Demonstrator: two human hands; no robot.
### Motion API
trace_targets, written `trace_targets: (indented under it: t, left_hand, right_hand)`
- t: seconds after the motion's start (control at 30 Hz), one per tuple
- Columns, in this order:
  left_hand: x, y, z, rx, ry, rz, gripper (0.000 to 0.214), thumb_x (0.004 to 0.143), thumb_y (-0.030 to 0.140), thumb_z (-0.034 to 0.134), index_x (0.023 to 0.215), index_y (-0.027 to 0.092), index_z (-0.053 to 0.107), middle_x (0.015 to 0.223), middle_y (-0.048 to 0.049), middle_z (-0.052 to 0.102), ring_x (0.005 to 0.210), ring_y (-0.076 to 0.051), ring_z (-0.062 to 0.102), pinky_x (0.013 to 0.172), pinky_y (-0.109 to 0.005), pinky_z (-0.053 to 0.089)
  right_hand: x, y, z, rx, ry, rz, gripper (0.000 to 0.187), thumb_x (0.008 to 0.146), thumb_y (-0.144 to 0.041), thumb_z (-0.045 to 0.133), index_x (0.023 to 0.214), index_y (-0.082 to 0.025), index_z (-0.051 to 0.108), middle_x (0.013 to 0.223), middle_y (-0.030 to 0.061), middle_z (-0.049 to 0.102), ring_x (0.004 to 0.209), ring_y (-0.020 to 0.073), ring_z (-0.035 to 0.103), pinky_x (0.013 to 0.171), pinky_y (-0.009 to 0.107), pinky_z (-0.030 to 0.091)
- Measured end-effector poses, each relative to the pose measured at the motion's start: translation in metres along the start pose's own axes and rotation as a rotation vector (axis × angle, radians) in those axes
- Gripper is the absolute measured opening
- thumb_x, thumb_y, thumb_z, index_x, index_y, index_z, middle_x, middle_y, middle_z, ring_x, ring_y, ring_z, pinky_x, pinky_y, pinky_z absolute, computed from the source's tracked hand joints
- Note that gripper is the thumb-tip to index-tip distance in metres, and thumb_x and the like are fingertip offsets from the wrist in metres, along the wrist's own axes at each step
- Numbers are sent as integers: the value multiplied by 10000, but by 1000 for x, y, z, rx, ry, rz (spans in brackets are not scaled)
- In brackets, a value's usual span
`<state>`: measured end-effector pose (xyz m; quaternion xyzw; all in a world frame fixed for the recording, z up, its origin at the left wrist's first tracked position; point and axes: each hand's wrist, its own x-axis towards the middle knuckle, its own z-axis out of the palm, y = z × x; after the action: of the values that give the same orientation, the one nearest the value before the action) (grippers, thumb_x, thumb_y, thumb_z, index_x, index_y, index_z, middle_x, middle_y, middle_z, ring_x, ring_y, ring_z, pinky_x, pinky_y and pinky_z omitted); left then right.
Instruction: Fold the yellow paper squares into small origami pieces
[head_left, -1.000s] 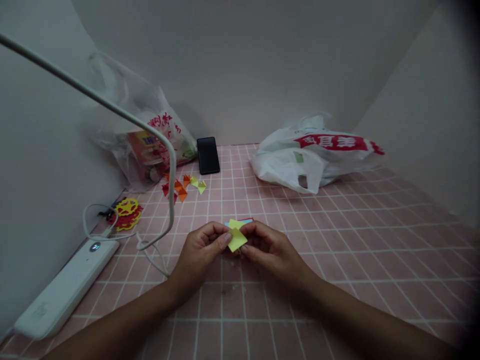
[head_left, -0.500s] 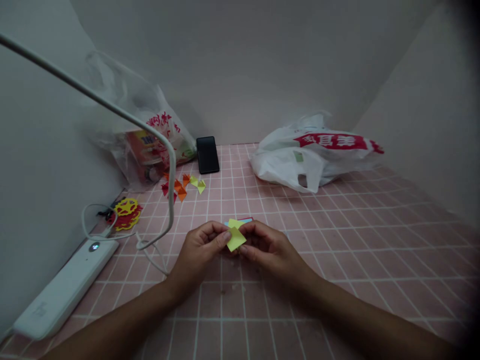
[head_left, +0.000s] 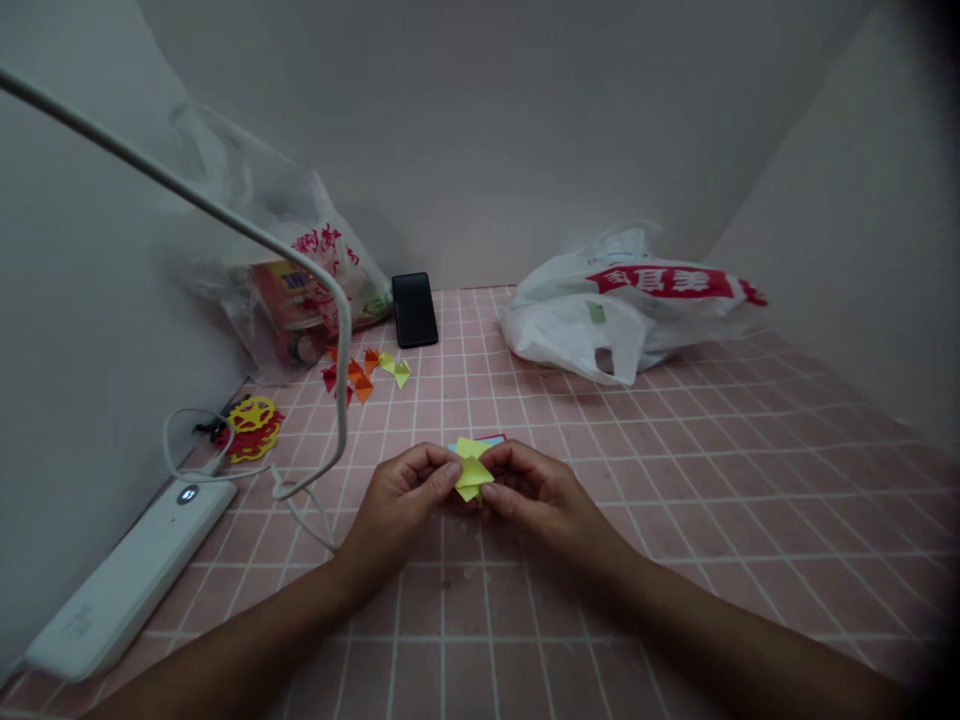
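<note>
A small piece of yellow paper (head_left: 474,470) with folds in it is held between both hands, above the middle of the tiled surface. My left hand (head_left: 411,490) pinches its left edge between thumb and fingers. From the other side my right hand (head_left: 529,487) grips the right edge with thumb and forefinger; its other fingers curl out of sight. Under and behind the paper lies a stack of coloured sheets (head_left: 491,440), with blue and red edges showing; more yellow shows at its top, partly hidden.
Small folded paper pieces (head_left: 361,380) in red, orange and yellow lie at left. Beyond stand a black phone (head_left: 415,310) and a filled plastic bag (head_left: 322,270). A white bag (head_left: 577,330) lies back right. A power strip (head_left: 135,580) and white cable (head_left: 346,370) occupy the left.
The lower part of the yellow paper has changed shape: a crease and a separate lower tip now show. My right thumb has shifted slightly; both hands stay in place.
</note>
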<state>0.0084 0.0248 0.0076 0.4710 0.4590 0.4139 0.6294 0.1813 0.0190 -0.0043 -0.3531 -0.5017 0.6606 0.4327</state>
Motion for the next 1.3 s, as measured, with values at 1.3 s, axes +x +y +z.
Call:
trace_targets:
  t: [1.3]
  left_hand:
    - [0, -2, -1, 100, -36, 127, 137, 732, 216, 684, 855, 165, 653, 799, -20, 684, 765, -152, 636, 698, -259, 511]
  right_hand:
    - [0, 5, -1, -45, 14, -69, 227, 756, -225, 734, 928, -199, 589, 902, 14, 599, 802, 145, 600, 726, 288, 490]
